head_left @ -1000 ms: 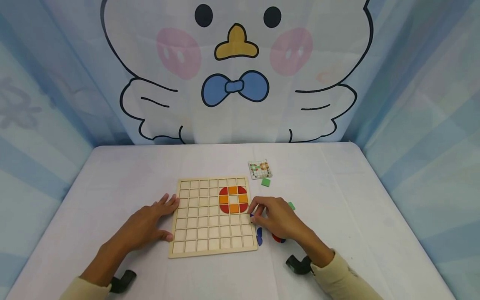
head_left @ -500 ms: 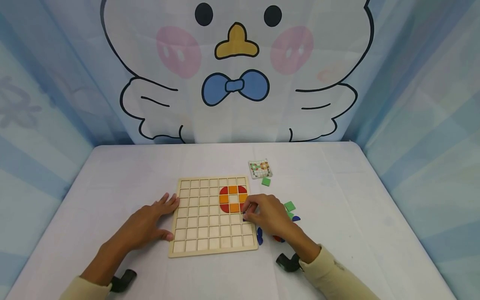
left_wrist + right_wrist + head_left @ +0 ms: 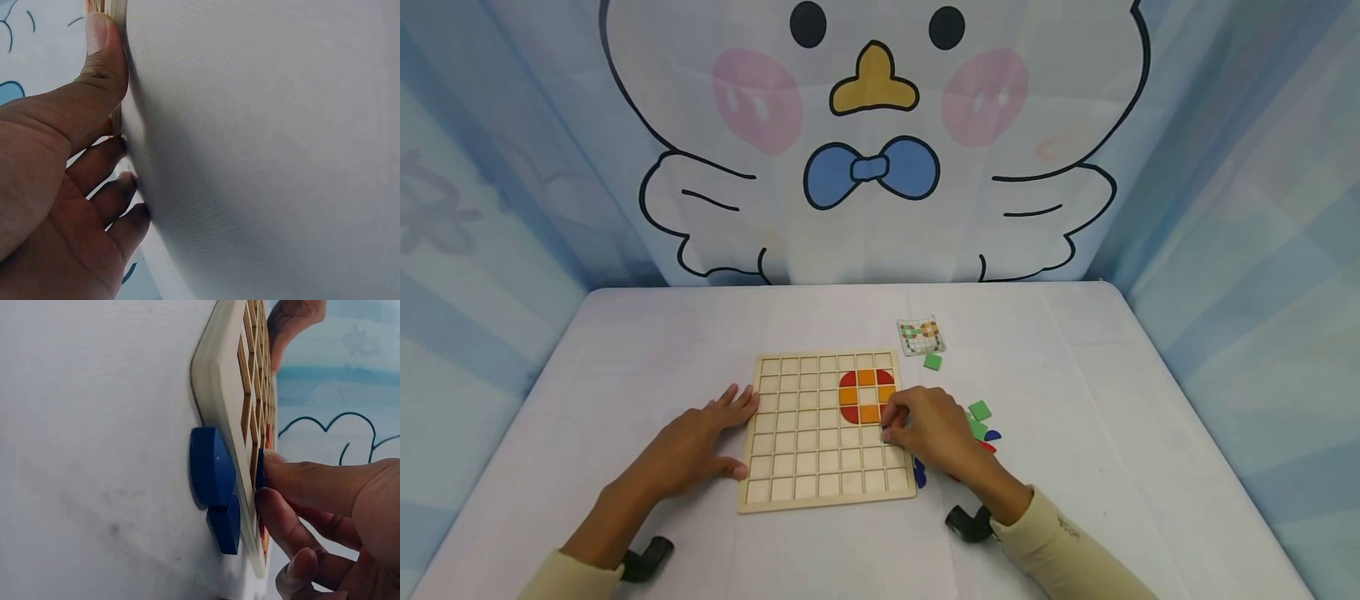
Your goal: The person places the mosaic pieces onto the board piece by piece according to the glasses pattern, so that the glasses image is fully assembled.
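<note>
A square wooden grid board [image 3: 827, 504] lies on the white table. Red and orange tiles [image 3: 867, 377] form a ring in its upper right cells. My left hand [image 3: 694, 450] rests against the board's left edge, thumb and fingers spread along it. Over the right edge, just below the ring, my right hand [image 3: 934, 427] pinches a small blue tile [image 3: 260, 469] between thumb and fingertip, down at a grid cell. Two rounded blue tiles [image 3: 212, 465] lie on the table along the board's right side.
A small pattern card [image 3: 921, 336] lies behind the board's right corner, with a green tile [image 3: 932, 362] in front of it. Right of my right hand are more green tiles [image 3: 980, 410], a blue half-round tile [image 3: 992, 435] and a red tile [image 3: 988, 447], partly hidden.
My right hand has moved left from beside the board onto its right edge, carrying the blue tile to a cell. The left hand stays in place.
</note>
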Demonstrator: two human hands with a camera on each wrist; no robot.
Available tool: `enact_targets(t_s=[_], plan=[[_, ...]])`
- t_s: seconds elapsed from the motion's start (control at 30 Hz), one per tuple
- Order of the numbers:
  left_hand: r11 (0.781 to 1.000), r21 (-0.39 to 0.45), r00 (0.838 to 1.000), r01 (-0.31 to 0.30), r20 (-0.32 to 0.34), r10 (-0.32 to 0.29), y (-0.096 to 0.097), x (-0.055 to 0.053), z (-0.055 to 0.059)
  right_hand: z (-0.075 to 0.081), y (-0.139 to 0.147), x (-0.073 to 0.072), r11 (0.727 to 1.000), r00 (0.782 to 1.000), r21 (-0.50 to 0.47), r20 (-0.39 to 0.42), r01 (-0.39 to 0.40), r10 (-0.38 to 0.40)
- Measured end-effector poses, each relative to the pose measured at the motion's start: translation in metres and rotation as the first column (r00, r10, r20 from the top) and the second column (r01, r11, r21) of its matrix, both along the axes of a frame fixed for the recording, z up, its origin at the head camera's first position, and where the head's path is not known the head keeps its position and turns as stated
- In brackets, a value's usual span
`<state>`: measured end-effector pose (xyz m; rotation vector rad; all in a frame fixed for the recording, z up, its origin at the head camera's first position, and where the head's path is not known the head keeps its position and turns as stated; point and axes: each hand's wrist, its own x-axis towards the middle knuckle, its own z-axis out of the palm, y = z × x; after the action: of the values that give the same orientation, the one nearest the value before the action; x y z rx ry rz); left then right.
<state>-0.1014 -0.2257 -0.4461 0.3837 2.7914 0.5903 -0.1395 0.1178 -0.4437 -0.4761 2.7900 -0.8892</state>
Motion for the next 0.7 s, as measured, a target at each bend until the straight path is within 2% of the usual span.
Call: enact_targets(t_s=[0.3, 0.5, 0.6, 0.7], plan=[[1.000, 0.011, 1.000, 0.010, -0.007, -0.009, -0.001, 0.000, 0.000, 0.001, 0.005, -0.001, 1.000, 1.000, -0.022, -0.006, 0.006, -0.006], [1.000, 0.016, 1.000, 0.011, -0.010, -0.011, -0.001, 0.000, 0.001, 0.007, 0.019, 0.003, 1.000, 1.000, -0.010, -0.004, 0.017, -0.017], [1.000, 0.012, 1.000, 0.006, -0.005, -0.006, 0.000, 0.000, 0.001, 0.009, 0.027, 0.005, 1.000, 1.000, 0.023, 0.016, 0.002, -0.002], [1.000, 0.008, 1.000, -0.001, 0.000, 0.001, 0.000, 0.000, 0.001, 0.010, 0.035, 0.008, 0.998, 0.997, 0.056, 0.075, -0.017, 0.012]])
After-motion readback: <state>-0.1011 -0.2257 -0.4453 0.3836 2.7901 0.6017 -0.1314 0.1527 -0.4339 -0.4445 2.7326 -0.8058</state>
